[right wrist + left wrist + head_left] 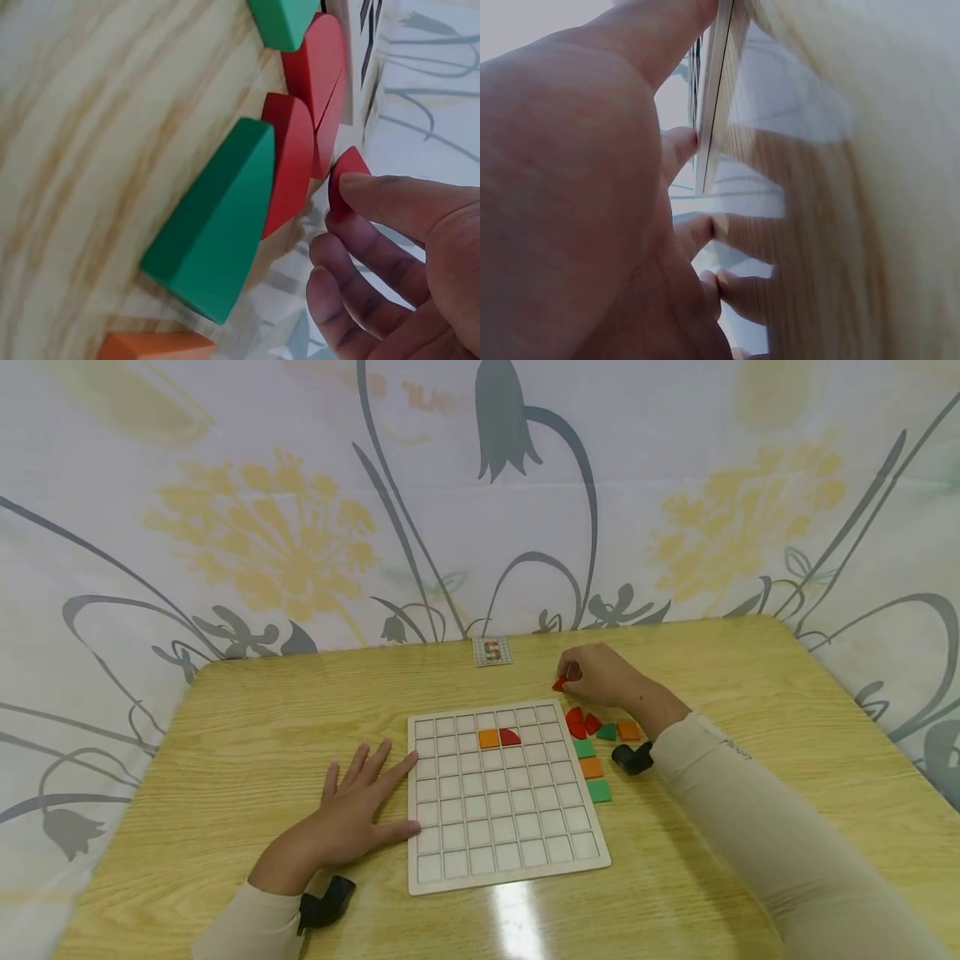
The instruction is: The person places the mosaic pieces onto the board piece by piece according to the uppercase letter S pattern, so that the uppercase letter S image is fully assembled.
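My right hand [597,675] pinches a red quarter-circle tile [346,182] between thumb and fingers, just beyond the far right corner of the grid board [510,878]. With fingers spread, my left hand [358,810] lies flat at the board's left side, its thumb and forefinger touching the edge. In the left wrist view that hand [577,195] rests along the board's rim [714,105]. An orange square [489,738] and a red quarter-circle [509,737] sit side by side in cells of the board's second row.
Right of the board lie red pieces [575,723], a dark green piece [214,217], an orange square [628,731], and green [599,791] and orange [592,767] tiles. A small pattern card [492,651] lies near the table's back edge, before a flowered cloth [450,510].
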Available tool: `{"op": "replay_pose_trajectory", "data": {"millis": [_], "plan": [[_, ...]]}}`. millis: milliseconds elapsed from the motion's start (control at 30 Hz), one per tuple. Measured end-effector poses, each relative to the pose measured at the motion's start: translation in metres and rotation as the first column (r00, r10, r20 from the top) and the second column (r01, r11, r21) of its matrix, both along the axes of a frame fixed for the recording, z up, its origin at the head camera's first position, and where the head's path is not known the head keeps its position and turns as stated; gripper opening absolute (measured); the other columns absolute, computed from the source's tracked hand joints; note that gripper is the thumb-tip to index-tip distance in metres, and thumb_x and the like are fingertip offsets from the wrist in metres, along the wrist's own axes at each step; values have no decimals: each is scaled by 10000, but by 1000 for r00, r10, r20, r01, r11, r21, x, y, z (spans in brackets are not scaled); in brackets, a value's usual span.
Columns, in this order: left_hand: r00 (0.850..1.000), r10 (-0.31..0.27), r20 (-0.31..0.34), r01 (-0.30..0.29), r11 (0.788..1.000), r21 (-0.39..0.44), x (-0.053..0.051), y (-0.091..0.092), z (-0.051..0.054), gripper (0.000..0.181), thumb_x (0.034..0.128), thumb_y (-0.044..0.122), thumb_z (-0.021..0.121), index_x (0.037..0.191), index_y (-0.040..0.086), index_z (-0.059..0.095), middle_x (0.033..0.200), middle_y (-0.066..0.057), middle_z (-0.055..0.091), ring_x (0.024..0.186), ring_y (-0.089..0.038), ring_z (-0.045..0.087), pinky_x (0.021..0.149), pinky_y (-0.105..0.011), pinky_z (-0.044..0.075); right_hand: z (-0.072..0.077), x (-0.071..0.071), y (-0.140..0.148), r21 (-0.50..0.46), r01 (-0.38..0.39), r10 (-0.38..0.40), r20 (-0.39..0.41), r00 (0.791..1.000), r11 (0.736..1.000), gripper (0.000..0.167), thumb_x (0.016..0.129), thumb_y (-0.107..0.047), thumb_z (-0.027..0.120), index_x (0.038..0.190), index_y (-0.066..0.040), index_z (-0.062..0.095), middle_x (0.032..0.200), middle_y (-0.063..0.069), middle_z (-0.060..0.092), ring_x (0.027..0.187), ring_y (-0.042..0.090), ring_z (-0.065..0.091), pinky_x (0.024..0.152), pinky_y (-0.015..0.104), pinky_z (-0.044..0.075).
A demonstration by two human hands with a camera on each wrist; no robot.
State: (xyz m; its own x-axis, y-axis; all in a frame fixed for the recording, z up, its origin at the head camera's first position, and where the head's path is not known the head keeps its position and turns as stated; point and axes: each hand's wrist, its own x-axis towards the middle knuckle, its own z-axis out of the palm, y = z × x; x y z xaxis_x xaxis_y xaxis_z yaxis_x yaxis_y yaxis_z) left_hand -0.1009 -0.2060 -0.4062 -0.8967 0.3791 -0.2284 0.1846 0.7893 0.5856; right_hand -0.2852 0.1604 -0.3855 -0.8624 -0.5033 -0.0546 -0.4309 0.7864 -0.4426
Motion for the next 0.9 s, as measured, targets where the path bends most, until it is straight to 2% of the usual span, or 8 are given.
{"op": "replay_pose_trajectory", "data": {"millis": [133,433,733,900], "plan": [[1000,1,-1,-1,1000,5,0,0,0,868,906,549,668,1608,279,234,1692,-152,3,1533,-446,-124,1135,-688,-182,1,3,-2,-17,11,-11,16,1000,1000,85,923,-67,686,1003,-39,689,903,106,713,797,223,645,769,392,551],[1000,6,-3,-6,1000,-5,2,2,1,871,897,548,680,1605,291,242,1693,-145,18,1539,-437,-102,1140,-692,-157,6,17,-16,-63,33,-31,43,999,997,240,989,-106,612,1213,-35,660,940,91,681,797,201,616,724,339,534],[1000,1,-12,-1,1000,0,2,2,3,866,895,565,671,1602,294,252,1692,-150,30,1536,-453,-89,1133,-709,-143,10,32,-34,-211,14,-31,-75,997,977,162,965,-88,653,1106,-35,715,943,105,713,845,224,637,749,361,544],[1000,6,-11,-6,1000,-9,2,1,3,869,898,557,674,1604,291,244,1693,-144,23,1539,-441,-99,1139,-699,-150,15,41,-47,-286,-6,-20,-87,996,958,135,964,-90,651,1078,-46,707,937,104,716,832,212,635,728,348,535]]}}
